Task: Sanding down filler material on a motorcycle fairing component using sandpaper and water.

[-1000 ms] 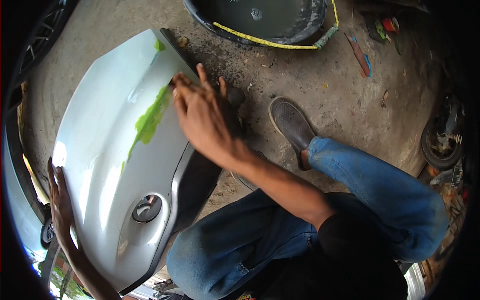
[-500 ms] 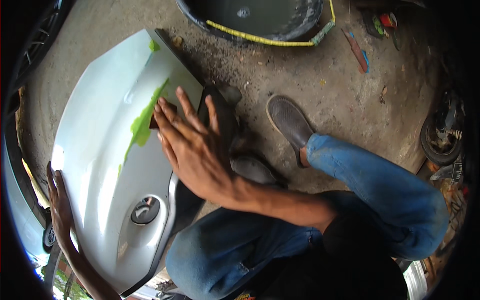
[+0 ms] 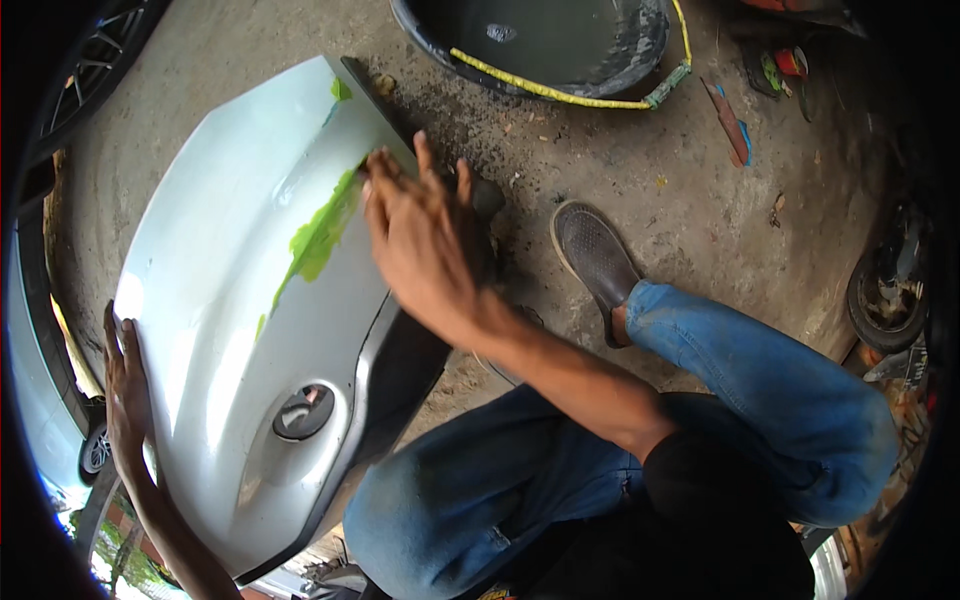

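A silver-white car bumper (image 3: 215,330) lies tilted before me, with a round lamp opening (image 3: 303,413) near its lower end. Bright green filler (image 3: 318,238) runs in an uneven streak along it, and a smaller green patch (image 3: 341,90) sits near the far tip. My right hand (image 3: 425,235) presses its fingertips to the surface at the upper end of the streak. A reddish-brown piece of sandpaper is pinned beneath those fingers, now almost wholly hidden. Along the bumper's left edge rests my left hand (image 3: 127,385), its fingers stretched out flat.
A black tub (image 3: 560,45) of murky water, with a yellow-wrapped handle (image 3: 550,94), stands at the far side. On the concrete floor lie a reddish-brown strip (image 3: 727,122) and a red piece of litter (image 3: 791,62). My shoe (image 3: 595,255) is right of the bumper; a small wheel (image 3: 885,300) stands farther right.
My right hand has slid away from me along the green streak, toward the far tip, uncovering more of the filler. The left hand stays on the edge. The whole view has shifted slightly.
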Action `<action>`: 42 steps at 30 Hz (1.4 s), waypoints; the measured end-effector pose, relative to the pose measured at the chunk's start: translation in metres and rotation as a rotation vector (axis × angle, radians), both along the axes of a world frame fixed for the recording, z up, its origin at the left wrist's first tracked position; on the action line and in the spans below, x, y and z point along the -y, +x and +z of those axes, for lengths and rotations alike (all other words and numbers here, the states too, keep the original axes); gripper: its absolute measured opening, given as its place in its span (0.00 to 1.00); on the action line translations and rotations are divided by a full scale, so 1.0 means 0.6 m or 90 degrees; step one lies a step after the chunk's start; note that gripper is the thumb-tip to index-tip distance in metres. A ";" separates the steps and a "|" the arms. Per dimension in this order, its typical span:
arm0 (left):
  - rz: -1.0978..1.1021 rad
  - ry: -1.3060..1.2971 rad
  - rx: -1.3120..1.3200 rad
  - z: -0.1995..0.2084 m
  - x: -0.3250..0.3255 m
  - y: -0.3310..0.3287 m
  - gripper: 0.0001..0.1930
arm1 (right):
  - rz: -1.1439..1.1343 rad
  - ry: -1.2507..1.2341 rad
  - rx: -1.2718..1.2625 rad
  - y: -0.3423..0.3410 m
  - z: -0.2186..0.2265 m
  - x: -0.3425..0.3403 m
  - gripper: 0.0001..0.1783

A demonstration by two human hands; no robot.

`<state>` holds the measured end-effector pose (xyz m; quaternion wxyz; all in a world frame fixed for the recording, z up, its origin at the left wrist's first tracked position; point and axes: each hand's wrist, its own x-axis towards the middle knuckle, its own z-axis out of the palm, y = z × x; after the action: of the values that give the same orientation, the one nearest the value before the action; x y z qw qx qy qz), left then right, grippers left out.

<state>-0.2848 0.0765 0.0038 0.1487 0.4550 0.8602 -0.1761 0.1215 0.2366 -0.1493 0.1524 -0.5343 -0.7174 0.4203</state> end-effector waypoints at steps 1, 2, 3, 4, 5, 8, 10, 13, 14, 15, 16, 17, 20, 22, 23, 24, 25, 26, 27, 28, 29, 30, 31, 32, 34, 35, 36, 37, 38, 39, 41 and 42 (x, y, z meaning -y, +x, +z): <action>-0.055 -0.009 -0.017 -0.005 0.015 -0.026 0.39 | 0.011 0.084 -0.026 -0.010 0.012 0.031 0.27; -0.110 -0.021 -0.027 -0.008 0.025 -0.038 0.38 | 0.022 0.163 -0.044 -0.011 0.029 0.065 0.27; -0.039 0.008 0.003 0.001 0.026 -0.032 0.37 | 0.061 0.151 -0.071 -0.012 0.057 0.088 0.27; 0.027 -0.021 0.021 0.017 0.003 0.003 0.37 | 0.052 0.164 -0.078 -0.009 0.063 0.094 0.28; -0.042 -0.007 0.002 0.018 0.016 -0.017 0.37 | 0.042 0.170 -0.080 -0.010 0.055 0.084 0.27; -0.069 -0.006 0.000 0.005 0.000 -0.006 0.33 | -0.025 -0.010 -0.032 0.001 0.006 0.002 0.27; 0.053 0.030 0.011 -0.006 -0.027 0.035 0.31 | -0.008 0.058 -0.005 0.003 -0.019 0.006 0.27; -0.315 -0.105 -0.129 0.009 0.035 -0.042 0.29 | 0.076 0.143 -0.078 -0.005 0.057 0.090 0.27; -0.176 -0.007 -0.060 0.004 0.044 -0.048 0.30 | 0.077 0.140 -0.075 -0.002 0.056 0.087 0.27; -0.224 -0.034 -0.074 0.007 0.055 -0.053 0.31 | 0.061 0.140 -0.055 0.003 0.047 0.073 0.26; -0.273 -0.055 -0.096 0.012 0.054 -0.058 0.31 | 0.042 0.148 -0.040 0.000 0.031 0.045 0.26; -0.273 -0.044 -0.094 0.002 0.035 -0.042 0.31 | -0.017 0.078 -0.011 0.003 -0.003 0.008 0.25; -0.165 -0.055 -0.048 -0.002 0.014 -0.015 0.31 | -0.002 0.042 -0.044 0.003 -0.020 -0.012 0.25; -0.224 -0.048 -0.061 0.004 0.036 -0.027 0.33 | 0.079 0.113 -0.048 0.006 0.027 0.028 0.26; -0.253 -0.063 -0.090 0.009 0.032 -0.018 0.31 | 0.101 0.178 -0.051 0.012 0.037 0.048 0.26; -0.249 -0.065 -0.087 0.010 0.026 -0.005 0.31 | 0.105 0.176 -0.049 0.015 0.033 0.045 0.26; -0.095 -0.024 -0.052 0.008 0.002 0.029 0.31 | 0.086 0.171 -0.027 0.017 0.021 0.032 0.26; 0.059 0.021 -0.021 0.007 -0.015 0.046 0.34 | 0.066 0.170 -0.009 0.017 0.002 0.009 0.26; 0.031 0.025 -0.015 -0.001 -0.014 0.033 0.40 | 0.036 0.069 0.012 0.016 -0.029 -0.024 0.26; 0.033 0.027 -0.021 -0.004 -0.006 0.019 0.40 | 0.039 -0.043 -0.007 0.019 -0.026 -0.050 0.27; -0.010 0.000 -0.050 -0.005 0.001 0.008 0.40 | 0.051 0.041 -0.032 0.014 -0.030 -0.035 0.26; -0.053 -0.029 -0.078 -0.005 0.007 -0.003 0.40 | 0.062 0.125 -0.056 0.012 -0.031 -0.011 0.25; 0.001 -0.002 -0.058 0.001 0.006 0.007 0.40 | 0.102 0.141 -0.071 0.010 0.003 0.009 0.24; 0.115 0.022 -0.006 0.014 -0.028 0.058 0.39 | 0.129 0.202 -0.075 0.020 0.033 0.023 0.23; 0.103 0.008 -0.058 0.009 -0.017 0.049 0.37 | 0.132 0.257 -0.026 0.018 0.036 0.021 0.23; 0.057 0.023 -0.038 0.005 -0.015 0.044 0.37 | 0.111 0.206 0.027 0.020 0.018 -0.006 0.23; 0.011 0.039 -0.017 -0.004 -0.007 0.036 0.36 | 0.090 0.154 0.079 0.025 -0.008 -0.032 0.22; -0.226 -0.053 -0.079 -0.001 -0.007 0.023 0.34 | 0.058 0.063 0.040 0.022 -0.020 -0.048 0.22; -0.249 -0.077 -0.104 -0.003 -0.005 0.016 0.34 | 0.057 0.066 0.036 0.019 -0.022 -0.036 0.22; -0.089 -0.032 -0.073 -0.003 0.001 0.013 0.34 | 0.078 0.129 -0.019 0.016 -0.016 -0.009 0.22; 0.110 0.016 0.001 0.015 -0.038 0.048 0.34 | 0.110 0.205 -0.105 0.012 0.040 0.020 0.22; 0.034 0.016 -0.060 0.001 -0.009 0.008 0.32 | 0.111 0.199 -0.100 0.014 0.036 0.019 0.22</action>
<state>-0.2801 0.0817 0.0043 0.1071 0.4247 0.8803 -0.1824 0.1299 0.2250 -0.1279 0.2521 -0.4054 -0.8036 0.3554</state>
